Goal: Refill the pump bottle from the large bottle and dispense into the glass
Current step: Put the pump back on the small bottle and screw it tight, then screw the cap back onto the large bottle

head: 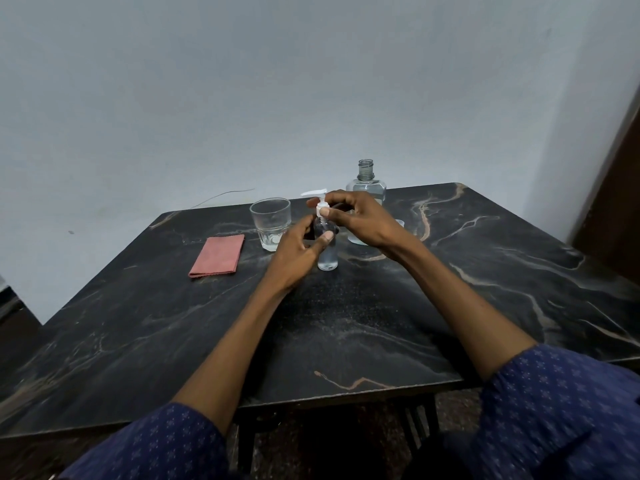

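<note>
A small clear pump bottle (327, 258) stands upright on the dark marble table (346, 323). My left hand (298, 249) grips its body from the left. My right hand (356, 214) pinches the white pump head (317, 197) at its collar, the nozzle pointing left. An empty-looking clear glass (270, 221) stands just left of the bottle. The large clear bottle (366, 183), uncapped, stands behind my right hand, its lower half hidden.
A folded reddish cloth (217, 255) lies left of the glass. A small clear cap (400, 223) peeks out behind my right wrist. A pale wall rises behind the table; a dark door frame (616, 202) is at the right.
</note>
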